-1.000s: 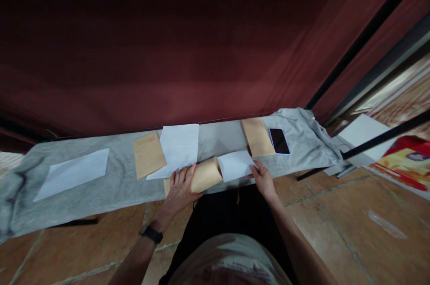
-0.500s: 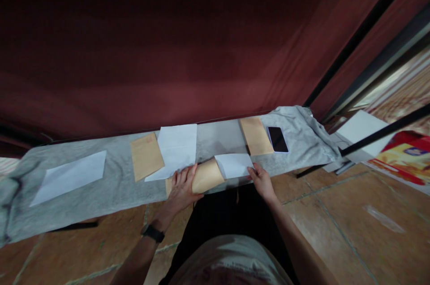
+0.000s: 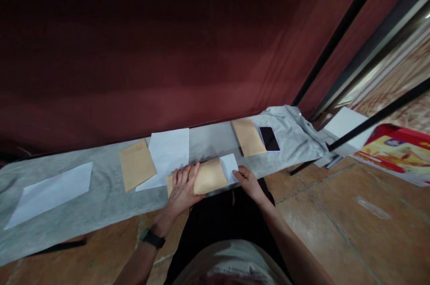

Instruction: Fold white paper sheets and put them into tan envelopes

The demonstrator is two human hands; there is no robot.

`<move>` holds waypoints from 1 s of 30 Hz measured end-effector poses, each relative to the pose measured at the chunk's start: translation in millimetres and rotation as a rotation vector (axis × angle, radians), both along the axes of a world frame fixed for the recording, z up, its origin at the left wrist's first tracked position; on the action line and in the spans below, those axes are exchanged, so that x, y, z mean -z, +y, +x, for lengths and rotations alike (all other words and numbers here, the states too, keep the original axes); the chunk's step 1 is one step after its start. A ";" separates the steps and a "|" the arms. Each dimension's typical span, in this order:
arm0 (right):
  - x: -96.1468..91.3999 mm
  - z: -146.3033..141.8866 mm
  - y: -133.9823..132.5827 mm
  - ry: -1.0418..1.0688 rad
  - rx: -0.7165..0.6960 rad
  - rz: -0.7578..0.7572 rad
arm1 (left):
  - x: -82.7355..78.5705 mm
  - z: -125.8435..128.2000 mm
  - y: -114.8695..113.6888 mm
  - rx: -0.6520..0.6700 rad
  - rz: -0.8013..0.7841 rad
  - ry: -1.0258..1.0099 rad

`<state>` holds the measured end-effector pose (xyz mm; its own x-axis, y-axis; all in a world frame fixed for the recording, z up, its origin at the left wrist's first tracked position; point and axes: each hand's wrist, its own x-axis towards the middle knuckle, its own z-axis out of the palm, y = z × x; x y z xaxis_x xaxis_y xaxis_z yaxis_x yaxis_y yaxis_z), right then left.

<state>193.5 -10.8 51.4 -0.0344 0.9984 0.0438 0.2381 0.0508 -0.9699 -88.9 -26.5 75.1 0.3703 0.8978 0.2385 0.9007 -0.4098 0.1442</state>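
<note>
A brown paper envelope (image 3: 211, 177) lies near the front edge of the cloth-covered surface. My left hand (image 3: 183, 186) rests across its left part with fingers spread flat, thumb along the near edge. From the envelope's right end sticks out a folded white paper (image 3: 230, 166), its other part hidden inside. My right hand (image 3: 247, 182) pinches the outer edge of that paper between thumb and fingers. Just behind my left hand lie a larger white sheet (image 3: 171, 153) and a second brown envelope (image 3: 137, 164), which overlaps the sheet's left side.
A third brown envelope (image 3: 249, 138) and a phone (image 3: 269, 139) lie to the right on the grey cloth (image 3: 110, 204). Another white sheet (image 3: 50, 193) is at far left. A dark red wall (image 3: 168, 74) rises behind. A red and yellow box (image 3: 396, 153) stands at right.
The white paper has slid left, deeper into the envelope, so less of it shows. My right hand has moved left with it. The view has shifted slightly.
</note>
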 end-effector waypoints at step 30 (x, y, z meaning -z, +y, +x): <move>3.9 -19.7 8.0 0.003 0.103 -0.130 | -0.6 29.5 16.2 0.143 0.007 0.001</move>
<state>173.8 -2.8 47.5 0.0685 0.9939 -0.0861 0.2321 -0.0998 -0.9675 -59.4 -10.3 75.6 0.4946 0.8342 0.2441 0.8332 -0.5350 0.1398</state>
